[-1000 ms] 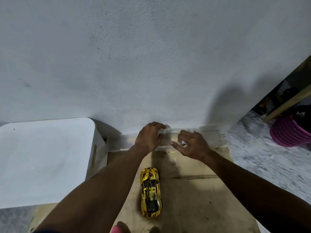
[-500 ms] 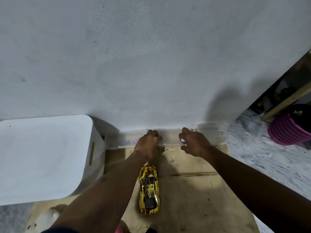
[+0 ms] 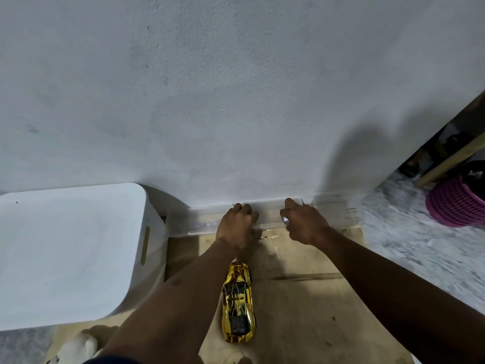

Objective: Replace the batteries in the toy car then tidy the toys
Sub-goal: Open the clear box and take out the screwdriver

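Observation:
A shiny gold toy car (image 3: 238, 303) lies on the brown board (image 3: 301, 306) between my forearms, nose pointing toward the wall. At the foot of the wall stands a clear plastic box (image 3: 199, 223). My left hand (image 3: 236, 227) has its fingers curled over the box's near rim. My right hand (image 3: 301, 223) grips the same rim a little to the right, and something small and shiny shows at its fingers. What the box holds is hard to make out.
A white lidded bin (image 3: 68, 253) stands at the left against the wall. A pink mesh basket (image 3: 456, 203) sits on the marbled floor (image 3: 420, 245) at the right, below a wooden beam. Something white and fluffy (image 3: 76, 345) peeks in at the bottom left.
Both hands have slid down from the top of the clear box to its near rim. The view has shifted, so the car sits lower and the fluffy thing has come into sight.

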Available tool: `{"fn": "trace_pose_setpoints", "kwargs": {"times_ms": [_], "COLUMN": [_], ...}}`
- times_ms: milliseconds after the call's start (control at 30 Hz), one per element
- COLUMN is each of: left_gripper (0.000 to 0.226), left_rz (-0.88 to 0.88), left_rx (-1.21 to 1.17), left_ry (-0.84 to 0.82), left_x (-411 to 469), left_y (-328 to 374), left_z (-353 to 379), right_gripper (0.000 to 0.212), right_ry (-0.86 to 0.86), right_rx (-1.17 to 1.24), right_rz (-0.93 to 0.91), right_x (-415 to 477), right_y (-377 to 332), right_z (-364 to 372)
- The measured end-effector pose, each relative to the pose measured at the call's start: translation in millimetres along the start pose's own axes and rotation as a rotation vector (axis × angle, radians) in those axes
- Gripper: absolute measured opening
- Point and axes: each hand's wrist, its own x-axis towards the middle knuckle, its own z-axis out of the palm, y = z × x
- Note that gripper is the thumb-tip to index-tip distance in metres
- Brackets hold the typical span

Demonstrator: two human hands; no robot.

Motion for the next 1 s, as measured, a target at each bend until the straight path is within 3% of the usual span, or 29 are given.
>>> {"fn": "trace_pose_setpoints", "kwargs": {"times_ms": [367,500,600,700,1000], "left_gripper": [0.039,0.046,0.052,0.051,0.043], "left_rz": [0.000,-0.011,0.005,0.011,0.048], "left_rx": [-0.058,-0.143,-0.159,-0.163,-0.143], "left_ry": [-0.015,-0.036,-0.047,-0.031,0.025], "left_x": [-6,-12,-17,-21,-29], "left_y": [0,-1,-3,-4,-7], "left_z": [-4,-9,-11,-10,-3], "right_gripper": [0.008,0.036,0.045,0.051,0.043], "right_ry": [0.011,0.046,0.173,0.166,0.169], "right_rx": [-0.028,0.082,0.082,0.063,-0.121], "right_rz": [0.004,0.004,-0.033,-0.071,-0.035], "right_x": [-2,-5,-15,-27,-49], "right_y": [-3,-4,-15,-30,-41], "right_z": [-3,-8,-8,1,64]}}
